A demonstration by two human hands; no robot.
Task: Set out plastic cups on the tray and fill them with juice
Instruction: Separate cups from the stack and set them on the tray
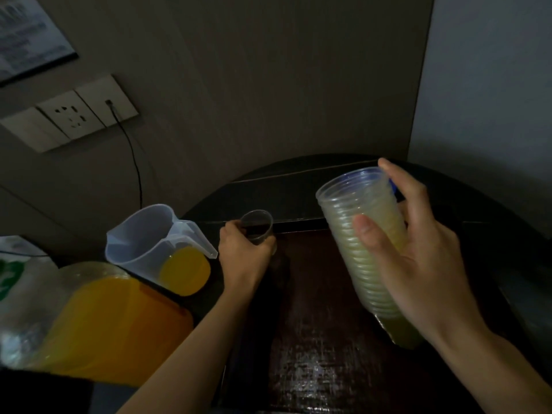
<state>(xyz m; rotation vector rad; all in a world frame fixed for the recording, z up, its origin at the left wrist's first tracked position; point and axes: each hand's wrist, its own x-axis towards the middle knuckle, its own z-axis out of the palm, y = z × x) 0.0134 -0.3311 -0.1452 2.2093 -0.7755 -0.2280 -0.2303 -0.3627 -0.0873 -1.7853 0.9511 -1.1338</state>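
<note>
— Where is the single cup right now?

— The clear plastic cup point(257, 227) stands upright at the far left corner of the dark tray point(322, 339), and the left hand point(243, 255) wraps it from the near side, fingers curled and clamped around its wall. Whether its base fully rests on the tray is hard to tell in this dim light.

— And the other hand?

— The right hand point(418, 258) holds the stack of nested cups point(367, 243) in the air above the tray's right side, tilted so the open mouth points up and to the left. The thumb presses the front of the stack, the fingers close around the back, and the forefinger reaches up to the rim.

— Where is the juice?

— Left of the tray, on the table point(298, 189). A translucent jug point(155, 243) stands just beside the tray's far left corner, its spout toward the left hand, with a shallow layer of orange juice at the bottom. Nearer the table's front edge, a large bottle of orange juice point(116, 330) lies blurred at the lower left, with a white plastic bag point(18, 282) beside it.

— Anything behind?

— A wall socket panel point(71, 115) with a black cable point(134, 165) hanging from it.
</note>
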